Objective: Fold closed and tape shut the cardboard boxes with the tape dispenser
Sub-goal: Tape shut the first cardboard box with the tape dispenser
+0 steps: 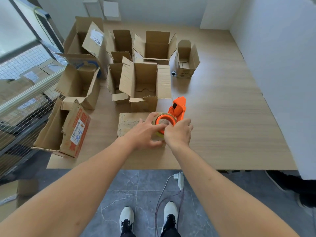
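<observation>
Both hands meet over the near box. The right hand point(178, 134) is curled shut around the handle end of the orange tape dispenser point(177, 109), thumb and fingers pinching at the rim of the tape roll point(165, 120). The left hand point(145, 132) lies half open, fingers spread across the roll's near side and thumb down on the cardboard; it steadies rather than grips. Whether a loose tape end is held cannot be told.

The dispenser rests on the closed box point(130, 124), whose flaps lie flat, near the front edge of the wooden table point(230, 125). No tape strip can be made out on it.

Judgement: the step in hand is freeing the tape end for the first seal. The next move calls for anchoring the tape on the box and drawing the dispenser along the flap seam while the left hand holds the flaps down.

Behind stand several open boxes point(145, 82), flaps up, still to be folded
</observation>
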The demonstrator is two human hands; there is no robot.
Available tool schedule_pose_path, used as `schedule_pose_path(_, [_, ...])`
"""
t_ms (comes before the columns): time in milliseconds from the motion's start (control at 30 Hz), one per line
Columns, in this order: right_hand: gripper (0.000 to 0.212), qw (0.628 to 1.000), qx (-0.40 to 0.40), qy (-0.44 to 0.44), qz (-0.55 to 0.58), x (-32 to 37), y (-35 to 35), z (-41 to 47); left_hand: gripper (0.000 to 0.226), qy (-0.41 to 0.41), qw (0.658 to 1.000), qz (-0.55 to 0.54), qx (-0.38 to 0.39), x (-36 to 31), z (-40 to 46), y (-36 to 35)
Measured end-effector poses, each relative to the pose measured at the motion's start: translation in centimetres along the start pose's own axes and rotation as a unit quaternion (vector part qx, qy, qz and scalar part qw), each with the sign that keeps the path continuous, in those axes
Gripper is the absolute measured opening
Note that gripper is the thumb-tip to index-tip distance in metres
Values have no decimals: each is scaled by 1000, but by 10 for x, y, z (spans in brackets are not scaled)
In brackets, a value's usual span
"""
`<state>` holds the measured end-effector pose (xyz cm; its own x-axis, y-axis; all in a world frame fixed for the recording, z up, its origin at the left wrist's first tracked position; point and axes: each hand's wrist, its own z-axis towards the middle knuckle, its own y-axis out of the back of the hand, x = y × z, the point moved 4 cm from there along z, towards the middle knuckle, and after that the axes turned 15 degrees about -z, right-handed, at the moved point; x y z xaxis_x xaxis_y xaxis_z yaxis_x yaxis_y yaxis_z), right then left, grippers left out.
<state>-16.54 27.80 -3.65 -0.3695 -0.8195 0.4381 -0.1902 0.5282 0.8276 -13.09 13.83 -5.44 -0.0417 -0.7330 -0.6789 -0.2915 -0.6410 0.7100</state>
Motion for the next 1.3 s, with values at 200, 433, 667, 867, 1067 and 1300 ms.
schedule_pose_path(200, [40,999,27,28,10,-1,-19,-12,33,-55,992,-113,-16,19,-4,9])
schedule_pose_path(433, [28,985,41,27,164,-21,-33,-10,44,-56,995,-79,-38,36,-6,25])
schedule_pose_path(667, [30,989,34,87,117,-22,-49,1,34,-27,996,-74,50,40,-12,33])
schedule_pose_path(867, [44,990,28,91,102,-19,-53,7,34,-49,996,71,-17,36,-22,42])
schedule_pose_path(1067, [65,991,28,101,81,-19,-53,13,51,-79,982,145,-93,17,-21,44])
schedule_pose_path(1300, [77,990,57,112,60,-22,-55,18,25,-77,986,141,-36,30,-22,49])
